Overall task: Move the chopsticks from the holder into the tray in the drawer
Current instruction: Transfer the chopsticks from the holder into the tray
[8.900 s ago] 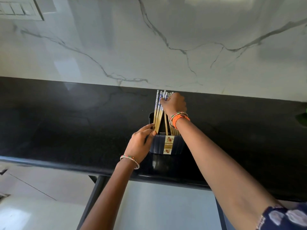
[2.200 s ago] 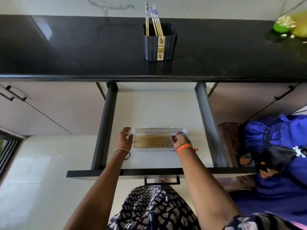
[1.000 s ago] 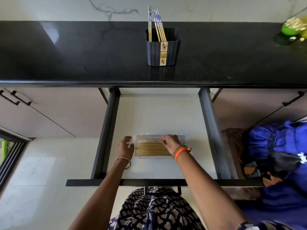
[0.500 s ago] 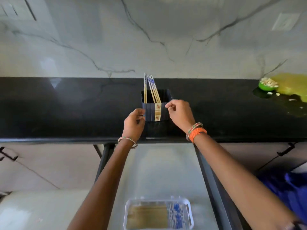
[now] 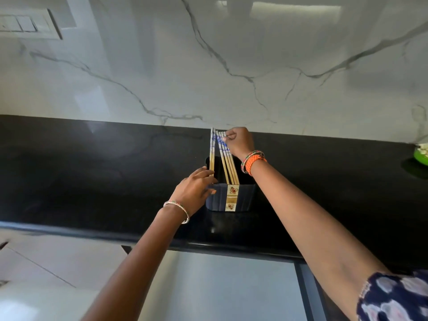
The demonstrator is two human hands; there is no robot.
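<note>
A dark blue square holder (image 5: 243,197) with a yellow label stands on the black counter (image 5: 92,172). Several wooden chopsticks (image 5: 228,164) with blue-and-white tops stick up out of it. My right hand (image 5: 238,141) pinches the tops of the right-leaning chopsticks. My left hand (image 5: 195,189) rests against the holder's left side, its fingers touching the lower part of the upright chopsticks at the left. The open drawer (image 5: 220,286) shows at the bottom; the tray is out of view.
A white marble wall (image 5: 231,66) rises behind the counter, with a switch plate (image 5: 27,25) at upper left. A green bowl (image 5: 421,156) sits at the counter's far right edge. Pale cabinet fronts (image 5: 46,262) lie below the counter at left.
The view tilted up and the tray left the frame. My right hand rose from beside the holder and closed on the chopstick tops. My left hand moved up against the holder and the left chopsticks.
</note>
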